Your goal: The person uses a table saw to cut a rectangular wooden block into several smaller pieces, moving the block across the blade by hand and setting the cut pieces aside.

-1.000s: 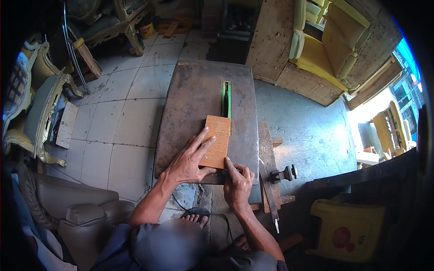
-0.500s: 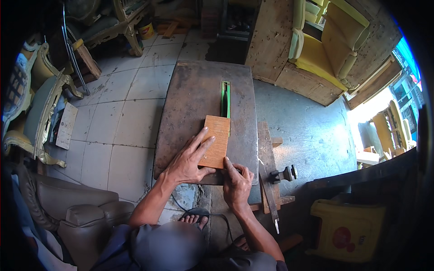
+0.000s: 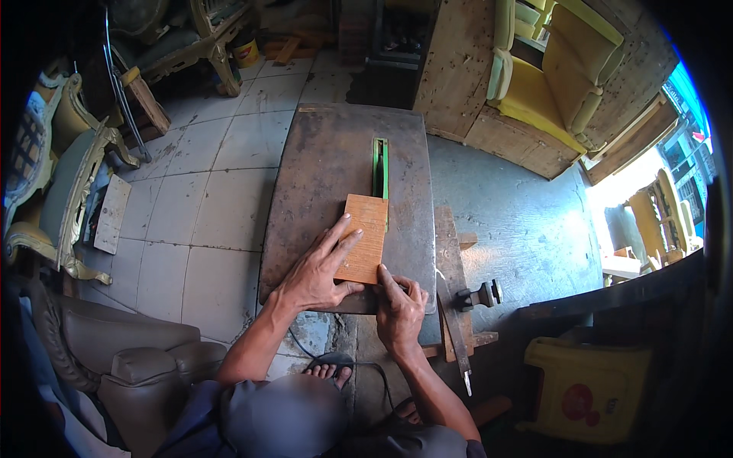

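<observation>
A flat rectangular wooden board (image 3: 365,237) lies on the dark worn tabletop (image 3: 321,160), its far right part over the near end of a green-edged slot (image 3: 380,168). Whether a blade stands in that slot is too dark to make out. My left hand (image 3: 319,267) rests over the board's left side, fingers stretched onto its top and thumb along its near edge. At the near right corner, my right hand (image 3: 401,309) pinches the board with thumb and forefinger, the other fingers curled under. Both hands are close to the table's near edge.
Right of the table stands a wooden plank fixture (image 3: 452,290) with a dark knob (image 3: 482,295). A yellow container (image 3: 588,389) sits at lower right, a brown leather armchair (image 3: 153,366) at lower left. A cable (image 3: 378,365) runs by my feet. Carved chair frames (image 3: 76,191) line the left.
</observation>
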Tool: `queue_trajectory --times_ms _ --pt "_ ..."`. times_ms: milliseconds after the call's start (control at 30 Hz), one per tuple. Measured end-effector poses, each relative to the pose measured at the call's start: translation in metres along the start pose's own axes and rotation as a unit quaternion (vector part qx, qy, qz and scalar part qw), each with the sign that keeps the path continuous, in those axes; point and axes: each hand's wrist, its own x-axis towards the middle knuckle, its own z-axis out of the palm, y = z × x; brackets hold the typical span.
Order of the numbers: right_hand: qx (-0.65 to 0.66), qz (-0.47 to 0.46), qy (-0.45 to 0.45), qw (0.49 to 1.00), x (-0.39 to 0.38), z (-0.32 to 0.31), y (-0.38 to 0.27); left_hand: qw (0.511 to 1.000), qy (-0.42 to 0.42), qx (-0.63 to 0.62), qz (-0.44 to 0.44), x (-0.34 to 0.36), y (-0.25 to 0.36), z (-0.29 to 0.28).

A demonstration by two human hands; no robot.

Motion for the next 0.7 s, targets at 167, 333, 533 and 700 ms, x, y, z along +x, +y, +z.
queue_trajectory --times_ms 167,333,533,700 --pt "0.002 0.002 0.003 1.000 -0.0001 0.0010 0.0014 1.000 0.004 -0.006 0.005 0.0012 -0.0022 0.0019" --pt "-0.001 0.007 0.004 1.000 0.0005 0.0017 0.0025 1.000 0.007 -0.009 0.006 0.0020 -0.0018 0.0016" --pt "0.001 0.003 0.001 1.000 0.0012 0.0022 0.0025 1.000 0.006 -0.008 0.004 0.0024 -0.0029 0.0004" --pt "0.001 0.006 0.002 1.000 0.0021 0.0017 0.0026 1.000 0.009 -0.012 0.009 0.0037 -0.0036 0.0013"
